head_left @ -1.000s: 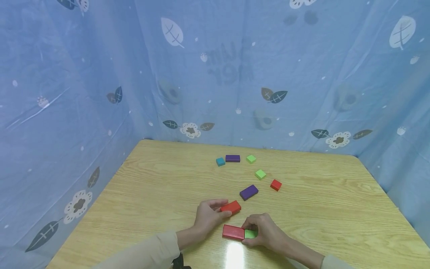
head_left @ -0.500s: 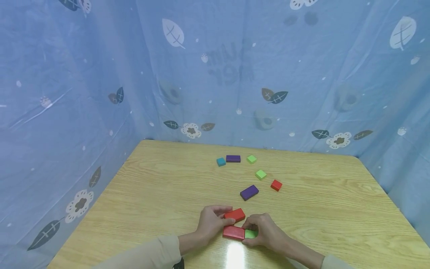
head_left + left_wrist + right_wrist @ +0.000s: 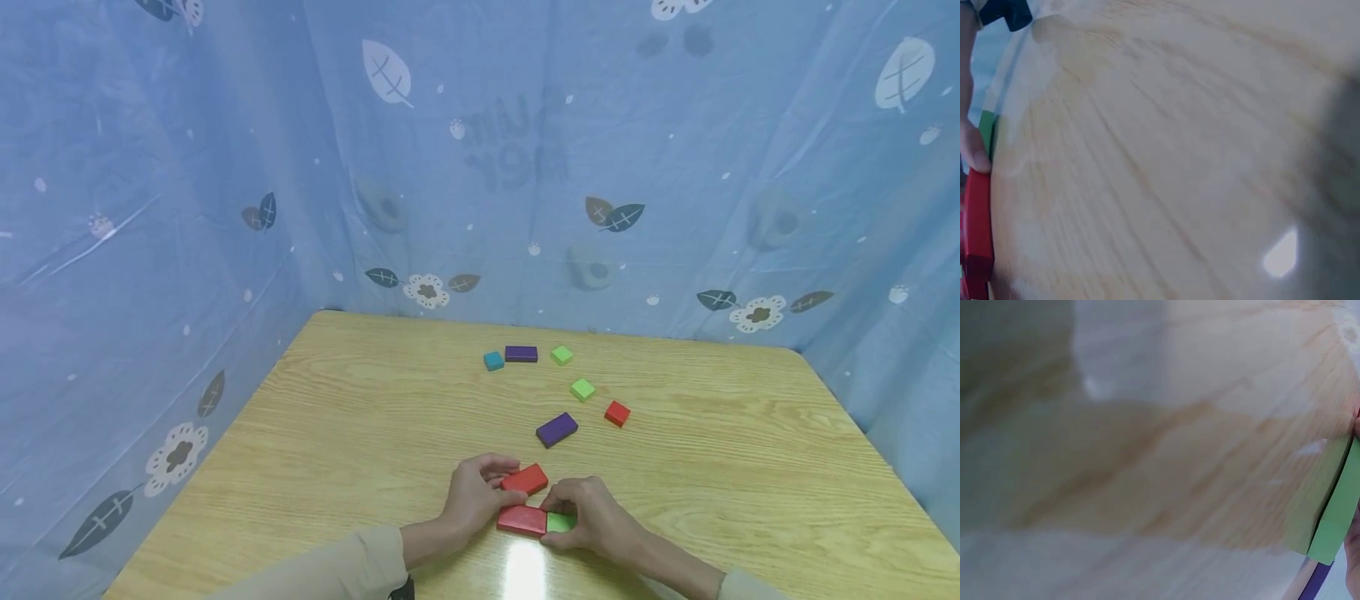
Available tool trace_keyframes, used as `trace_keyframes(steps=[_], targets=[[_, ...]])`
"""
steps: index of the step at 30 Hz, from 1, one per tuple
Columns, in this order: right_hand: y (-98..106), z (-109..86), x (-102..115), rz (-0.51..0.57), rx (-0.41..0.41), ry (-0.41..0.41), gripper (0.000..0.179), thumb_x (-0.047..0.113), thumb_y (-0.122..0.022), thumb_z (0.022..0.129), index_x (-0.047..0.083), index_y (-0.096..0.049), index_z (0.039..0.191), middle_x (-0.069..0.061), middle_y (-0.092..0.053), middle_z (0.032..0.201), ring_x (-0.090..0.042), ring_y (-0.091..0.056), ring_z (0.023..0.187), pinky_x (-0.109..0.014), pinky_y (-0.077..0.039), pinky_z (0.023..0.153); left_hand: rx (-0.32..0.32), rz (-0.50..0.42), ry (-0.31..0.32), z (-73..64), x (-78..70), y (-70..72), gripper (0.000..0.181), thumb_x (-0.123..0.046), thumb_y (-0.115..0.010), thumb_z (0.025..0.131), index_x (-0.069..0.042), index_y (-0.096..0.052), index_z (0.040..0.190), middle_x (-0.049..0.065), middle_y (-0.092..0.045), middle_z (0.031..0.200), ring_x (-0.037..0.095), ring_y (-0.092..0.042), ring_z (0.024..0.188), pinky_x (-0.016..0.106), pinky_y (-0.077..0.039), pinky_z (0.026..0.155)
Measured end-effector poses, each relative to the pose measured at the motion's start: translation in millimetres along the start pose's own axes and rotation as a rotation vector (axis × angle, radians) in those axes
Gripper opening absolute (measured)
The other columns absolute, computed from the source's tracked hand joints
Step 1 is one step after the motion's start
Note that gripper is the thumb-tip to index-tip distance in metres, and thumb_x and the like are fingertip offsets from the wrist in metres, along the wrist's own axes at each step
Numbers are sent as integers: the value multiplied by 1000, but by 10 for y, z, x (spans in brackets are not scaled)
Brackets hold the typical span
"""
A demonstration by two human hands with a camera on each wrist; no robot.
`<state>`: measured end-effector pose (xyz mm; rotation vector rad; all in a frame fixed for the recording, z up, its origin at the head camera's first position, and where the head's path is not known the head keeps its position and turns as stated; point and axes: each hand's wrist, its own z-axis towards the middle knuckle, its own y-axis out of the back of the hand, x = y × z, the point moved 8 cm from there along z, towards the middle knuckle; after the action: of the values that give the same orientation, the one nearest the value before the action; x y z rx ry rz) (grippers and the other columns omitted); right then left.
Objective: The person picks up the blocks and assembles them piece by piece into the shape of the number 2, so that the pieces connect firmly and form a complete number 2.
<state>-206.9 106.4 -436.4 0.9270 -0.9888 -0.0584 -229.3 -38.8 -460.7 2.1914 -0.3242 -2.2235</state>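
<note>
My left hand (image 3: 474, 498) holds a red rectangular block (image 3: 527, 479) between thumb and fingers, slightly askew at the far side of a second, darker red block (image 3: 522, 521). My right hand (image 3: 596, 521) pinches a small green block (image 3: 559, 522) that sits end to end with that darker red block. In the left wrist view, a red block (image 3: 977, 219) and the green block (image 3: 986, 128) show at the left edge. The right wrist view catches the green block (image 3: 1335, 512) at its right edge. Fingers partly cover the held blocks.
Beyond the hands lies a purple block (image 3: 557, 429). A small red block (image 3: 617, 413) and a light green one (image 3: 582, 389) are farther off. Near the back are a blue block (image 3: 493, 361), another purple block (image 3: 521, 354) and a green one (image 3: 562, 356). A blue curtain (image 3: 465, 167) borders the table.
My left hand has brought its red block nearer and slightly right, up close to the darker red block; it barely moved in the last half second. The right hand stayed put on the green block.
</note>
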Motion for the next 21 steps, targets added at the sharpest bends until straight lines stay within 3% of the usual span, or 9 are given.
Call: trace_keyframes(steps=[9, 21], targets=[[3, -7, -5, -25, -6, 2, 17, 18, -83, 73, 14, -71, 85, 15, -64, 80, 4, -55, 71, -18, -50, 62, 48, 42, -31, -3, -29, 17, 27, -3, -75, 80, 1, -69, 106, 11, -69, 107, 25, -64, 99, 25, -53, 85], [18, -6, 34, -46, -36, 52, 18, 17, -84, 72, 14, -71, 84, 13, -65, 80, 3, -56, 72, -18, -50, 62, 91, 75, -44, 8, -59, 4, 25, 0, -73, 82, -1, -70, 106, 10, -70, 105, 26, -64, 104, 27, -52, 88]])
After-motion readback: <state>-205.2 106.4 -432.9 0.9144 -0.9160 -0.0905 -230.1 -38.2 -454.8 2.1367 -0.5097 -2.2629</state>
